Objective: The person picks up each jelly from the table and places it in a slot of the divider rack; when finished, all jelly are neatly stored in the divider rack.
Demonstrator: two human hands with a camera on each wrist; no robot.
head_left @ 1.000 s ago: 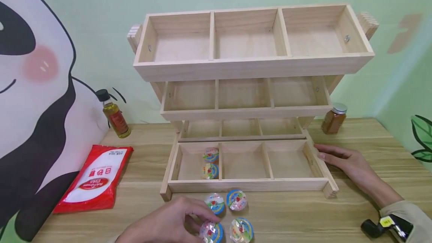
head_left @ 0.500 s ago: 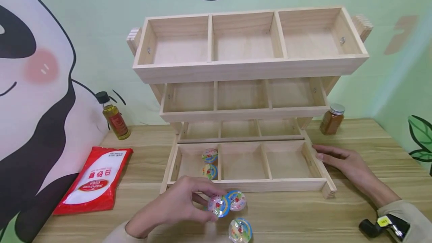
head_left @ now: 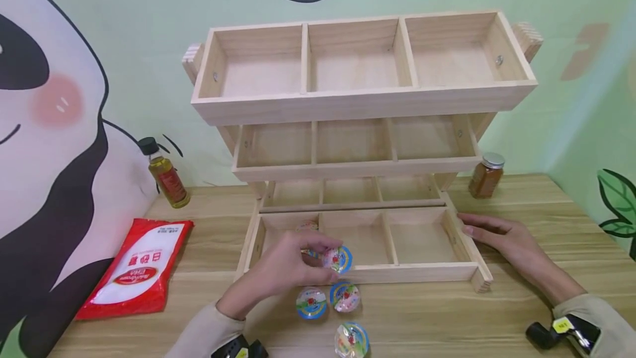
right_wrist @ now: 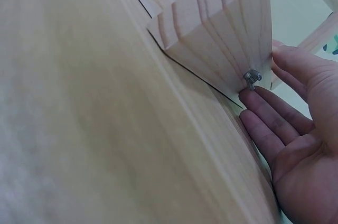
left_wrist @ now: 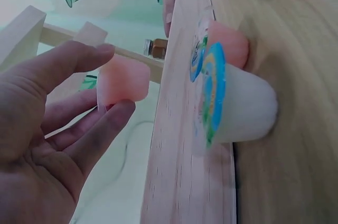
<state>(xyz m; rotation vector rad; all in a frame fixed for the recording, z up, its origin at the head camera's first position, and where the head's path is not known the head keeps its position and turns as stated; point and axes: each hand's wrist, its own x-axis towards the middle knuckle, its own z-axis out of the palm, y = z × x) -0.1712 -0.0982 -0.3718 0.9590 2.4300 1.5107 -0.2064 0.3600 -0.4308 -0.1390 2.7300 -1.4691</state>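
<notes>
Between thumb and fingers, my left hand [head_left: 285,263] pinches a small pink jelly cup [left_wrist: 129,78] with a blue-edged printed lid. It is over the front edge of the bottom tray of a tiered wooden rack [head_left: 365,103], near the divider between left and middle compartments. One jelly cup [head_left: 307,225] shows in the left compartment; another is mostly hidden behind the fingers. On the table in front stand a white jelly cup [left_wrist: 248,105], a pink one [left_wrist: 229,44] and one more [head_left: 351,340]. My right hand [head_left: 514,245] touches the rack's right side with fingers extended, near a metal wing nut [right_wrist: 252,77].
A red and white bag [head_left: 136,269] lies on the table at left, with an oil bottle [head_left: 170,175] behind it. Behind the rack's right side stands a jar of reddish-brown contents [head_left: 487,175]. The upper trays overhang the bottom one.
My left hand has picked a jelly cup off the table at the front and carried it forward over the tray edge, past the other cups. My right hand stays at the rack's side.
</notes>
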